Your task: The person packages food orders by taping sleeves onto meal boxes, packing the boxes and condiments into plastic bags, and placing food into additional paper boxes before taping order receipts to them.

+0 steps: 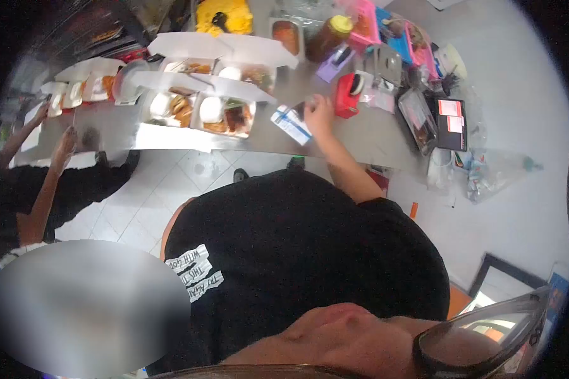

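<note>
My right hand (319, 115) is over the steel table, fingers drawn together and blurred; what they hold, if anything, I cannot make out. Just left of it lies a white and blue printed packet or slip (291, 125), with a small dark patch beside it. A red tape dispenser (348, 96) stands close by on the right. Further left are open white meal boxes (199, 129) with a white mound, browned food and some greens. Their lids (199, 82) stand raised. My left hand is out of view; only a bit of that arm shows beside my black shirt.
A co-worker's hands (64, 148) are at more open boxes (82, 93) on the left. Behind stand a yellow-capped sauce bottle (340, 26), a container of red food (286, 36) and pink and blue baskets (395, 38). On the right lie a clear-lidded tray (417, 120) and plastic bags (496, 170).
</note>
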Motion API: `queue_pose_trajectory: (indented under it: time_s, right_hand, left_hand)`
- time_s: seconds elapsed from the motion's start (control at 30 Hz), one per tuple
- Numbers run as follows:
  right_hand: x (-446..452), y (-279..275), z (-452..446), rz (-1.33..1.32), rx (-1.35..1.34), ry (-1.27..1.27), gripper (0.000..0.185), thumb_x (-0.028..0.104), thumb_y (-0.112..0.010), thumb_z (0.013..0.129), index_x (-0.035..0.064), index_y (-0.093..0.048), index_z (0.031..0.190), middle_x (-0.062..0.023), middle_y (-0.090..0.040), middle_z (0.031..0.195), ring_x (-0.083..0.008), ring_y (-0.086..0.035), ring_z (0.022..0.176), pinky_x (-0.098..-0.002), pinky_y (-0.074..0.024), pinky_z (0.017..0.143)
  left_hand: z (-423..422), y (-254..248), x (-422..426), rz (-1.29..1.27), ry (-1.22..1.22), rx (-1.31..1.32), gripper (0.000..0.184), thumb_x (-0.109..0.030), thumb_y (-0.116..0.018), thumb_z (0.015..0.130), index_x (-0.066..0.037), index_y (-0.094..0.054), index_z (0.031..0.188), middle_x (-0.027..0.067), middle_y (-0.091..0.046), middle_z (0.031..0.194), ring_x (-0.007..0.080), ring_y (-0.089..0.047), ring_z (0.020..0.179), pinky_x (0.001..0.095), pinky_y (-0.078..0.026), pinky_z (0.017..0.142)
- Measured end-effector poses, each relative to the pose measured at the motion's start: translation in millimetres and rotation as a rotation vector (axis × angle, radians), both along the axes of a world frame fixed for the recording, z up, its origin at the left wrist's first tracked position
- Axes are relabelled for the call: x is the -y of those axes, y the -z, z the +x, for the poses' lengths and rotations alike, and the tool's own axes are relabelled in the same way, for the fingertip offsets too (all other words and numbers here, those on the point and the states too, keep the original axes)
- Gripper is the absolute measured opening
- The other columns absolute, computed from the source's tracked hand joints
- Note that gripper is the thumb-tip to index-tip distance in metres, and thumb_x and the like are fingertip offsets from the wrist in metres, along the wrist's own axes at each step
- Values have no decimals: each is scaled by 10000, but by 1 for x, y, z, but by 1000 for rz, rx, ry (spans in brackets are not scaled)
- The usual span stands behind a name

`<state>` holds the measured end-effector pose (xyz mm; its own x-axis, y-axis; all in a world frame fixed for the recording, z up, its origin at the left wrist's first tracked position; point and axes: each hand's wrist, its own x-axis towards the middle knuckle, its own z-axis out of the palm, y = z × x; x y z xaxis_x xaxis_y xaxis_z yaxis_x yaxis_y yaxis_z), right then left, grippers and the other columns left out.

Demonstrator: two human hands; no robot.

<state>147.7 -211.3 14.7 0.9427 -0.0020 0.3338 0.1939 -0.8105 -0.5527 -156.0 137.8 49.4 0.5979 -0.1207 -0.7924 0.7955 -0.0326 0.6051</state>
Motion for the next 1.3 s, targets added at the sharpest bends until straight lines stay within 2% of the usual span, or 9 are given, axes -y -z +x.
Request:
queue_pose_trajectory:
  time_s: [0.27,0.5,0.57,0.8,0.97,1.0,1.1,1.17,1.3]
  right_hand:
    - [57,30,48,-92,-389,-122,199,159,-596,861,-25,-594,935,-241,-639,863,-396,-620,817,-455,-507,750]
    - [150,-95,92,816,-172,81,111,116,-536,955,48,-457,993,-99,-587,704,-155,-596,466,-311,-456,388]
    - [202,-104,148,909,43,110,82,72,-506,958,26,-445,986,-107,-576,670,-190,-632,502,-287,-440,363]
    - [277,-104,309,-64,294,134,301,317,-590,893,23,-582,957,-178,-675,846,-356,-658,781,-455,-477,815]
    - [168,-140,209,386,-18,-168,225,246,-563,917,28,-618,901,-98,-669,850,-249,-641,783,-387,-500,760]
    - [148,-136,170,433,-267,-392,158,165,-535,955,55,-585,852,-23,-599,729,-114,-556,668,-278,-476,659]
    - [66,-85,61,448,-1290,-805,257,305,-557,974,72,-614,881,-3,-611,761,-106,-561,629,-259,-475,576]
    - [0,-33,13,160,-1322,-1001,380,421,-529,973,57,-636,965,-18,-639,790,-90,-595,666,-240,-491,596]
    - [-76,2,-48,106,-919,-533,513,522,-535,922,21,-650,907,-121,-649,760,-251,-627,676,-370,-500,625]
  left_hand:
    - [66,-24,50,1,108,44,405,-316,-498,1007,-32,-545,1293,68,-635,1144,155,-572,1032,273,-441,917]
    - [107,-23,81,15,133,117,396,-311,-499,1010,-33,-546,1289,48,-632,1103,125,-564,998,251,-447,889]
    - [110,-19,88,-37,81,63,383,-289,-500,1012,-23,-545,1283,48,-632,1098,117,-562,998,242,-448,883]
    - [96,-2,102,-84,23,118,392,-272,-522,1002,3,-534,1282,70,-640,1129,130,-571,1029,254,-449,908]
    - [84,-20,94,161,57,99,411,-323,-502,994,-32,-569,1276,116,-659,1142,193,-599,1050,306,-448,932]
    - [83,-28,91,170,13,74,392,-303,-505,990,-34,-573,1269,113,-665,1123,196,-606,1041,310,-450,930]
    - [78,-21,68,154,-70,141,374,-292,-507,990,-39,-579,1257,110,-665,1115,198,-604,1048,313,-449,934]
    - [84,-13,46,299,59,335,358,-258,-480,1001,-36,-565,1269,106,-655,1152,192,-596,1082,323,-439,960]
    - [115,-53,26,410,169,541,344,-223,-479,1007,-40,-543,1292,111,-652,1143,184,-586,1105,312,-435,962]
